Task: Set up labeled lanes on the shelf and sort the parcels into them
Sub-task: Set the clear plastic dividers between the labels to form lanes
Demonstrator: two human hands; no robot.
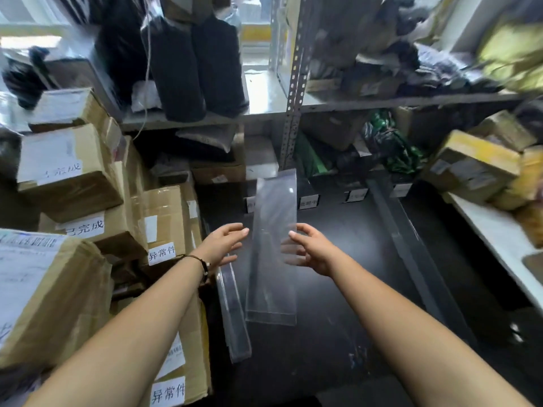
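Observation:
A long clear plastic divider (274, 218) is held upright over the black shelf surface (338, 289) at the centre of the head view. My right hand (311, 248) grips its right edge, and its fingers show through the plastic. My left hand (224, 245) is at the divider's left edge with fingers spread, a small gap from it. A second clear divider (233, 315) lies on the shelf by my left wrist. A third (411, 245) runs front to back on the right. Small white labels (308, 201) sit along the shelf's back edge.
Taped cardboard boxes (67, 177) with white labels are stacked on the left. Yellow-taped parcels (476, 165) pile on a white ledge (493, 230) at right. A perforated metal upright (291, 113) carries upper shelves full of dark bags (188, 66) and parcels.

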